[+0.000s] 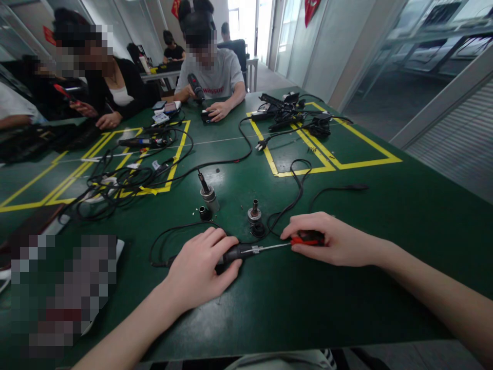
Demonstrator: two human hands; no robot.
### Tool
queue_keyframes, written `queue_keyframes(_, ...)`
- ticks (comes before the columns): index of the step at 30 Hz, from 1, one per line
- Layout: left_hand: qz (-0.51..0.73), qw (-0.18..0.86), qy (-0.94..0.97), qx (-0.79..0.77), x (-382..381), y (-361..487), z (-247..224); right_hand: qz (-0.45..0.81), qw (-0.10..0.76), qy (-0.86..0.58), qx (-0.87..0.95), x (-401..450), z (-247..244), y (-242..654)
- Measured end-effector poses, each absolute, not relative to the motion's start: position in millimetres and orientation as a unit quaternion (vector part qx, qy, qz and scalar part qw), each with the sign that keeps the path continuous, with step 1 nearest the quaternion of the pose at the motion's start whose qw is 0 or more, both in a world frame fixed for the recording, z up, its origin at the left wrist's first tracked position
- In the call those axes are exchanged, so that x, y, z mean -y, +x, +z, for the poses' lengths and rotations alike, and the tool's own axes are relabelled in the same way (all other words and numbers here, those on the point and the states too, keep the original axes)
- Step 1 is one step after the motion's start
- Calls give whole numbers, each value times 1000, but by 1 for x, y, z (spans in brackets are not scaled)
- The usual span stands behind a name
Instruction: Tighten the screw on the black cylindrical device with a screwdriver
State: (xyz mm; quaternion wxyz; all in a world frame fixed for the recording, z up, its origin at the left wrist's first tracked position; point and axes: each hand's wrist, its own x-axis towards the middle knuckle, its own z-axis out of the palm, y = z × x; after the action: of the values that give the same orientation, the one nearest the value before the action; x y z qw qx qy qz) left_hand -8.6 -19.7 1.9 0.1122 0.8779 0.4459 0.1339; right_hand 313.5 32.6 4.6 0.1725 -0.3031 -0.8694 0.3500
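Observation:
My left hand (206,264) is wrapped over a black corded tool handle (233,253) lying on the green table, its metal end facing right. In my right hand (327,239) is a screwdriver (298,240) with a red and black grip. Its thin shaft points left and meets the metal end of the tool handle; the exact contact is too small to tell. Just behind my hands stand a metal cylinder with a black stem (208,194), a small black collar (204,213), a flanged metal part (254,211) and a black ring (258,229).
Tangled black cables (115,177) lie at the left, and more corded tools (285,113) sit at the back right, inside yellow tape outlines. A loose cable (298,185) curls behind my right hand. Across the table a person (215,72) holds a power drill (195,87).

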Motion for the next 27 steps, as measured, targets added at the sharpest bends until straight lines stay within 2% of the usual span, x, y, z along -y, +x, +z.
queue_keyframes(12, 141, 122, 877, -442, 20, -8, 2, 357, 159, -294, 872, -32, 8, 309)
queue_keyframes(27, 145, 115, 878, -442, 20, -9, 0, 366, 209, -262, 869, -35, 5, 312)
